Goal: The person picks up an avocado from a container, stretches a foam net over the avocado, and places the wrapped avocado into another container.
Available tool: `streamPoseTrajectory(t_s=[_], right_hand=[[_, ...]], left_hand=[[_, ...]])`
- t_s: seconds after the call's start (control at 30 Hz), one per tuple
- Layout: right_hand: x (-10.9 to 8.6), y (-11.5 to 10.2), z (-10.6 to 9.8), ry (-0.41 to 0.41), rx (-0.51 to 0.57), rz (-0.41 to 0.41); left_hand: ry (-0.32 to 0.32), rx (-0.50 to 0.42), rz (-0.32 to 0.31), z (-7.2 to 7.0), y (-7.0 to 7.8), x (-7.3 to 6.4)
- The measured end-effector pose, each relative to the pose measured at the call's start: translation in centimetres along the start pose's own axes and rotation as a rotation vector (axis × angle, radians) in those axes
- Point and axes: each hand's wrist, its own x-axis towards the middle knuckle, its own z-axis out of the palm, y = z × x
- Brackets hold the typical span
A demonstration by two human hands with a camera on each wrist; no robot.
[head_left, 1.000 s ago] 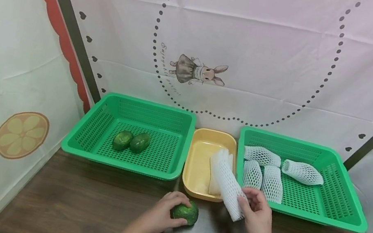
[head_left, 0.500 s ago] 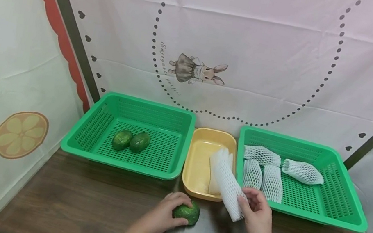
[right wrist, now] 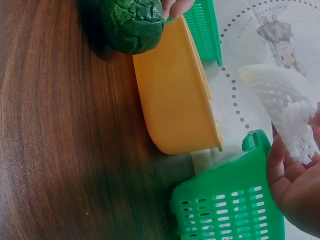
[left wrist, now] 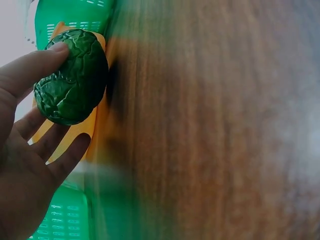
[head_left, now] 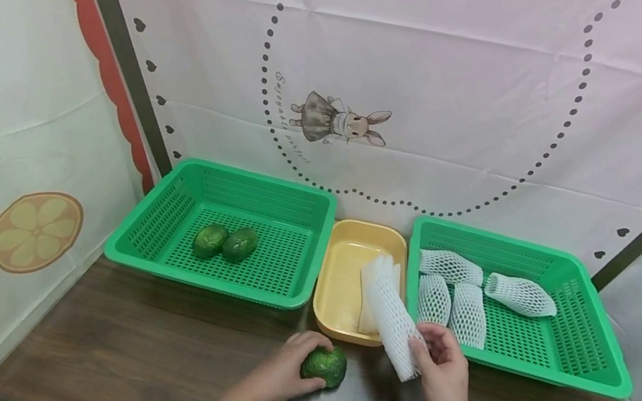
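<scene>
My left hand point(head_left: 286, 368) pinches a dark green, wrinkled avocado point(head_left: 328, 367) between thumb and fingers, close over the table in front of the yellow tray. In the left wrist view the thumb lies across the avocado's point(left wrist: 75, 80) near side, and other fingers extend below it. To the right, my right hand point(head_left: 445, 373) grips the lower end of a white foam net sleeve point(head_left: 393, 317) between thumb and fingers. The sleeve slants up and left, its far end over the yellow tray point(head_left: 337, 289). In the right wrist view the foam net point(right wrist: 287, 100) fans out above the fingers.
On the left, a green basket point(head_left: 209, 285) holds two more avocados point(head_left: 240, 245). A second green basket point(head_left: 586, 380) on the right contains several fruits in white foam nets point(head_left: 470, 316). More white foam point(head_left: 367, 320) lies in the tray. A printed cloth hangs behind the brown table point(head_left: 141, 341).
My left hand has shifted slightly to the right with the avocado. The right hand and the foam net sleeve stay where they were.
</scene>
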Motion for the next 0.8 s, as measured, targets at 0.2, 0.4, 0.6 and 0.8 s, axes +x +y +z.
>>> streamPoseTrajectory(t_s=[0.2, 0.4, 0.6, 0.8], right_hand=[[0.0, -0.1, 0.0, 0.003, -0.001, 0.01], [-0.1, -0.3, 0.0, -0.001, -0.015, 0.04], [-0.4, -0.6, 0.2, -0.016, 0.012, 0.04], [-1.3, -1.3, 1.1, -0.07, 0.048, -0.014]], left_hand=[[-0.031, -0.001, -0.031, 0.0, 0.1, 0.0], [-0.042, -0.001, -0.039, 0.0, 0.1, -0.1], [-0.01, -0.012, -0.031, -0.3, 0.5, -0.5], [0.114, -0.129, -0.003, -1.9, 2.8, -0.2]])
